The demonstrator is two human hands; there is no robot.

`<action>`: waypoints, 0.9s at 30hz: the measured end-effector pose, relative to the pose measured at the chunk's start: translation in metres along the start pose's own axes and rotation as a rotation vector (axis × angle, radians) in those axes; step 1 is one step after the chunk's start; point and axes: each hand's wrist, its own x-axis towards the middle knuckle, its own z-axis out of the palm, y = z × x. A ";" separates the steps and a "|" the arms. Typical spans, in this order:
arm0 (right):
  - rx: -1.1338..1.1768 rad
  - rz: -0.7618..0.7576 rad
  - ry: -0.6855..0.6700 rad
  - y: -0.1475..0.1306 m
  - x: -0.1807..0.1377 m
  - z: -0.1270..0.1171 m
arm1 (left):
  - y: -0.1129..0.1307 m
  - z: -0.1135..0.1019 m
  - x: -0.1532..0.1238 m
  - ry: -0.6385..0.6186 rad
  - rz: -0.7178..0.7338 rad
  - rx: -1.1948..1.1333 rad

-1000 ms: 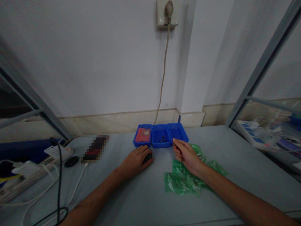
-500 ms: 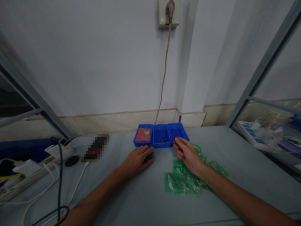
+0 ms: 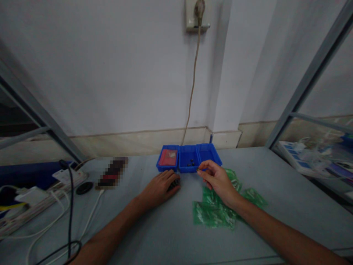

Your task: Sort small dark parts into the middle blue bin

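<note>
My left hand [image 3: 160,188] rests on the grey table with its fingers curled over a small dark object [image 3: 174,183], just in front of three joined blue bins. My right hand [image 3: 217,180] is raised a little, thumb and forefinger pinched on a tiny item I cannot make out, at the front edge of the middle bin [image 3: 189,163]. That bin holds a few small dark parts. The left bin [image 3: 167,158] holds a red packet. The right bin [image 3: 209,154] looks bare. Green plastic bags [image 3: 215,211] lie under my right wrist.
A cable [image 3: 193,84] drops from a wall socket [image 3: 196,16] to behind the bins. At the left lie power strips [image 3: 68,176], white and black cords [image 3: 70,221] and a blurred dark object [image 3: 111,173]. Metal frame bars [image 3: 309,79] stand at both sides; a cluttered shelf [image 3: 311,158] is at the right.
My right hand has shifted left from the right bin's front to the middle bin's front and lifted into a pinch. My left hand has stayed put.
</note>
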 end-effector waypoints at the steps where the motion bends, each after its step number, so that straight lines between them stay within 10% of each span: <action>1: 0.011 0.005 -0.015 -0.001 -0.001 0.001 | 0.000 0.000 0.000 -0.005 -0.001 0.000; 27: 0.403 0.254 -0.127 -0.010 -0.008 0.007 | 0.003 -0.004 0.001 -0.013 -0.008 -0.015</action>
